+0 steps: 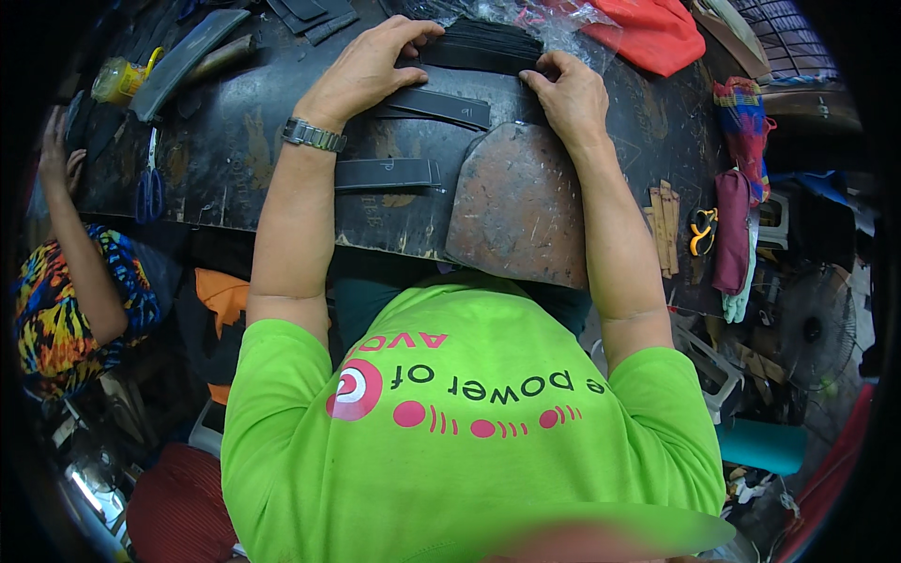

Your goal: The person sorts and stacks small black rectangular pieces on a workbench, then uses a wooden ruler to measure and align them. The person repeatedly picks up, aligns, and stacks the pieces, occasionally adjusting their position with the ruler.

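A thick stack of thin black strips [483, 54] lies on the dark worktable at the top middle. My left hand [375, 68], with a metal watch on its wrist, grips the stack's left end, thumb and forefinger curved around it. At the right end my right hand [571, 98] holds the near corner between thumb and fingers. Just nearer to me rests a smaller pile of black strips [441, 106] with a light mark on it. Another few dark strips [387, 174] lie by my left forearm. Between my forearms is a worn brown board [521, 202], overhanging the table's near edge.
Clear plastic wrap and a red cloth [648, 33] lie beyond my right hand. Blue-handled scissors [150, 188], a yellow-handled jar [117, 80] and a long dark bar are at left, near another person's arm [84, 244]. Yellow-handled snips [702, 232] and a maroon pouch [732, 230] lie right.
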{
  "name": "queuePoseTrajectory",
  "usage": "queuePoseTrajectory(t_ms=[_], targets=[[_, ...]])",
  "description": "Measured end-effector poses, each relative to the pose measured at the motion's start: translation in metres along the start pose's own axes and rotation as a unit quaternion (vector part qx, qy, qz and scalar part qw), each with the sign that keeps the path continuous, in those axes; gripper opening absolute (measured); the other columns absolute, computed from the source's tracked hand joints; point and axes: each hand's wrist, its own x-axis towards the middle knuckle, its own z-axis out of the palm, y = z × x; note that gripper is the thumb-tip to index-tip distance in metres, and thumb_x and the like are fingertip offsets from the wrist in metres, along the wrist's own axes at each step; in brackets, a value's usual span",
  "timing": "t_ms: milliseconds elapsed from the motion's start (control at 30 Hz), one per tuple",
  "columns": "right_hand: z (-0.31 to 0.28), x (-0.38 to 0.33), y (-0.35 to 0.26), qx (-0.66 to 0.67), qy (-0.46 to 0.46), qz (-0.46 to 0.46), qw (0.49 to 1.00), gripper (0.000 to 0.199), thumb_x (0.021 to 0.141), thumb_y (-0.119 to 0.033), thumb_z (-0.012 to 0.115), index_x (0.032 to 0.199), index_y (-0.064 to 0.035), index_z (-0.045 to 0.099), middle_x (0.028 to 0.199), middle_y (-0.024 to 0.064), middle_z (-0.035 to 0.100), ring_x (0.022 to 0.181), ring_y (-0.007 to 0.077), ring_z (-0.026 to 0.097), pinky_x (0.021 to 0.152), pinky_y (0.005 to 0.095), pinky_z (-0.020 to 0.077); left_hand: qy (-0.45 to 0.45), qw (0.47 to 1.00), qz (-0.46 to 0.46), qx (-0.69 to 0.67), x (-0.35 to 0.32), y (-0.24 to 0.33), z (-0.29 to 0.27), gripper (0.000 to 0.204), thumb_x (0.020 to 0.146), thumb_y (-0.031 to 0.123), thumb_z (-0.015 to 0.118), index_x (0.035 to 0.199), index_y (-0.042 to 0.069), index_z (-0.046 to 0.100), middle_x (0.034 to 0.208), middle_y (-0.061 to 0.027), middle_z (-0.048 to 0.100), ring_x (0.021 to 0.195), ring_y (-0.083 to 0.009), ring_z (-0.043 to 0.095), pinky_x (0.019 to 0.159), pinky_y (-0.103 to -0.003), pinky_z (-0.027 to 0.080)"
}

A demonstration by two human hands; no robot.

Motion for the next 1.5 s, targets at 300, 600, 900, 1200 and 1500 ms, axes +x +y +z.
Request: queuePoseTrajectory(t_ms=[300,600,900,1200,1500], targets=[[-0.01,-0.001,-0.003,0.107,-0.063,-0.052,0.991,0.018,0.082,-0.018,0.075,0.092,-0.0038,0.071,0.085,0.0132,0.07,0.078,0.0265,0.067,0.074,0.0373,0.0528,-0.029,0.998,-0.048,0.026,0.002,0.007,-0.002,0.062,0.08,0.009,0.082,0.137,0.021,0.062,0.123,-0.0031,0.061,0.112,-0.0202,0.062,0.095,-0.032,0.054],[-0.016,-0.01,-0.016,0.276,-0.112,-0.163,0.941,0.015,0.082,-0.009,0.076,0.09,0.0001,0.067,0.079,0.0036,0.063,0.072,0.0107,0.056,0.067,0.0274,0.0478,-0.042,0.996,0.057,-0.05,0.007,0.028,-0.037,0.023,0.079,0.009,0.08,0.1,0.006,0.071,0.114,-0.0118,0.059,0.112,-0.0269,0.058,0.098,-0.036,0.047],[-0.024,-0.014,-0.025,0.269,-0.165,-0.191,0.929,0.015,0.084,-0.012,0.078,0.089,-0.0009,0.069,0.082,-0.0006,0.062,0.077,0.0092,0.055,0.071,0.0257,0.0449,0.015,0.989,0.141,0.038,0.004,0.018,-0.03,0.015,0.087,0.021,0.077,0.097,0.009,0.077,0.115,-0.0019,0.064,0.099,-0.0167,0.06,0.086,-0.029,0.052],[-0.013,-0.02,-0.032,0.198,-0.273,-0.076,0.938,0.016,0.09,-0.015,0.074,0.092,0.0005,0.071,0.077,0.001,0.062,0.07,0.0103,0.056,0.066,0.0274,0.0469,-0.19,0.976,-0.066,-0.088,-0.006,0.013,-0.042,0.019,0.091,0.016,0.074,0.1,0.0,0.074,0.092,-0.0042,0.072,0.084,-0.009,0.063,0.075,-0.025,0.051],[-0.007,-0.013,-0.019,0.085,-0.026,-0.132,0.987,0.018,0.083,-0.021,0.079,0.095,-0.009,0.074,0.095,0.0101,0.069,0.085,0.0307,0.068,0.078,0.0412,0.054,-0.05,0.998,-0.011,0.046,-0.003,0.007,-0.026,0.026,0.084,0.018,0.08,0.108,0.01,0.075,0.091,-0.0039,0.065,0.082,-0.0201,0.063,0.076,-0.032,0.053]])
